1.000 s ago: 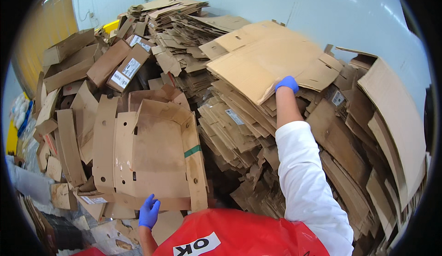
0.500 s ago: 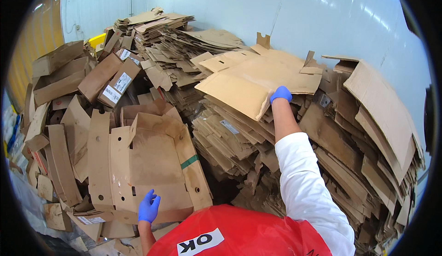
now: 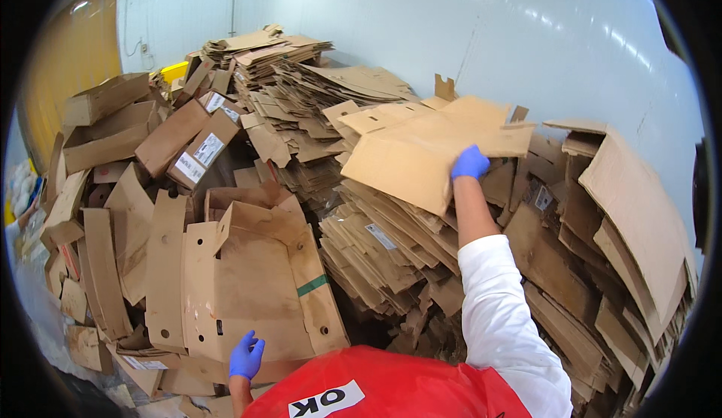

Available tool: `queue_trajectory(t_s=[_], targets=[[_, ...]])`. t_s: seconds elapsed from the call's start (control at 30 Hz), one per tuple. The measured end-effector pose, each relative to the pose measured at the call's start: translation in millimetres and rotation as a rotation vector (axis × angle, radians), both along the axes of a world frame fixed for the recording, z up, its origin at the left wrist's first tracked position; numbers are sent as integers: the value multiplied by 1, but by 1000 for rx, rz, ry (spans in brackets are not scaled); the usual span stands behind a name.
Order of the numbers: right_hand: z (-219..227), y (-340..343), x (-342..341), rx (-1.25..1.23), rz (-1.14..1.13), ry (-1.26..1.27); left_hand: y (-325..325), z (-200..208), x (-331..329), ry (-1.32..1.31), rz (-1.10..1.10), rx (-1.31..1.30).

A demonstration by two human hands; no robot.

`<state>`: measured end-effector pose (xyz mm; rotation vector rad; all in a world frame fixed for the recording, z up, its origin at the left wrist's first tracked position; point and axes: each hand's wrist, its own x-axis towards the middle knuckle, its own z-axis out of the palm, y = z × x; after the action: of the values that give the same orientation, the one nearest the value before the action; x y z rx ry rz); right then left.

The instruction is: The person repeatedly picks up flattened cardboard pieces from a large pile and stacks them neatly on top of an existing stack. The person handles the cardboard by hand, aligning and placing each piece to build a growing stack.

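My right hand (image 3: 471, 162), in a blue glove, is closed at the near right edge of a flattened cardboard box (image 3: 410, 153). This light tan sheet lies on top of a tall stack of flattened cardboard (image 3: 391, 226); my fingertips are hidden. Low on the left, my gloved left hand (image 3: 247, 355) holds nothing, its fingers apart. It is over the near edge of an open cardboard box (image 3: 259, 283), which lies tilted with its inside facing me and a green strip of tape (image 3: 312, 285) on one wall.
Loose cardboard boxes (image 3: 113, 128) are heaped on the left, some with white labels. More flattened cardboard (image 3: 632, 192) leans at the right, by a pale wall (image 3: 376, 12). Another person's arm (image 3: 25, 216) shows at the far left edge, near a yellow curtain (image 3: 71, 57).
The view has shifted slightly, moving the scene a little right and down. My right hand stays at the flattened box's edge. Another person's arm has come into view at far left.
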<state>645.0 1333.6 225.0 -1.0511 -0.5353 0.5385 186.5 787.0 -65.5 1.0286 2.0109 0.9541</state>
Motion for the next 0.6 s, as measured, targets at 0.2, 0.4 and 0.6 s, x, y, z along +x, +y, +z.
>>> queue_trajectory(t_s=[0.2,0.4,0.6], targets=[[89,-15,-49,367,66,-253,37,11,12,10,-98,36],[165,-10,-43,500,-13,-362,47,10,25,70,-110,33],[148,36,-8,467,-18,-190,26,5,30,108,-83,-58]])
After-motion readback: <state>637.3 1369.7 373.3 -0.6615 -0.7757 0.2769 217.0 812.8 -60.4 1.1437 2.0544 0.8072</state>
